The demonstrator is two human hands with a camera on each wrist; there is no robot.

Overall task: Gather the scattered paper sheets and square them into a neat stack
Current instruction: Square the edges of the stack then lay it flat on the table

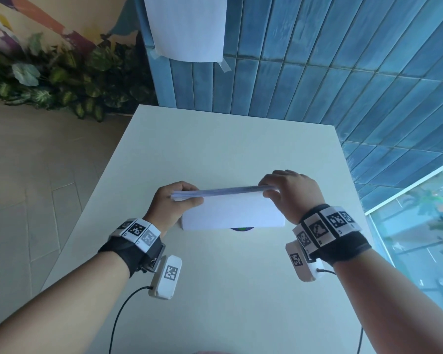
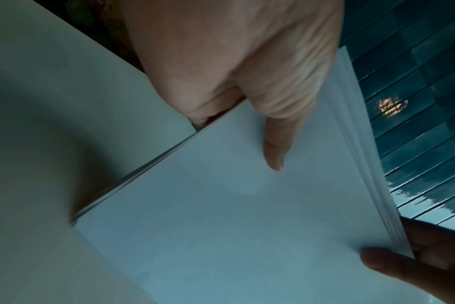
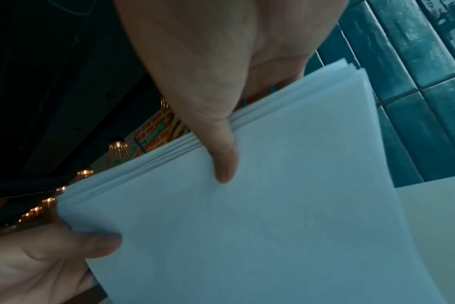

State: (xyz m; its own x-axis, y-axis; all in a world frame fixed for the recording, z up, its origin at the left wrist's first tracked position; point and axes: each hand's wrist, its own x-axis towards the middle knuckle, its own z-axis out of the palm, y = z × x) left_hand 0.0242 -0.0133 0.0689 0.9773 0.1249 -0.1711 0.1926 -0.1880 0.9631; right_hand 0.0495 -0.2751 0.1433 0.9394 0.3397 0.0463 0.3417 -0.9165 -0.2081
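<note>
A person's two bare hands hold a stack of plain white paper sheets (image 1: 230, 208) on edge above a pale, smooth rectangular table (image 1: 215, 149), the bundle standing upright with its lower long edge on or just above the tabletop; contact cannot be confirmed. The left hand (image 1: 175, 200) grips one short end of the stack, its thumb (image 2: 275, 144) lying flat across the near face of the outermost sheet while the other fingers curl behind the bundle. The right hand (image 1: 289, 192) pinches the opposite short end, its thumb (image 3: 221, 148) pressed over the top edge onto the near sheet and the remaining fingers wrapped round the far side. The stack spans the gap between the two hands, its face turned toward the person's wrists. Along the upper edge, the right wrist view shows the sheets slightly stepped, their edges not yet flush. Just below the stack, on the wrist side of the hands, a small dark round object (image 1: 242, 229) peeks out from under the paper; what it is cannot be told. Beyond the fingertips rises a wall of glossy blue tiles (image 1: 343, 60), where a single white sheet taped at its lower corners (image 1: 187, 26) hangs. Past the left hand, green leafy plants (image 1: 62, 72) line a tan floor (image 1: 23, 175). Black straps with printed square markers circle both wrists.
</note>
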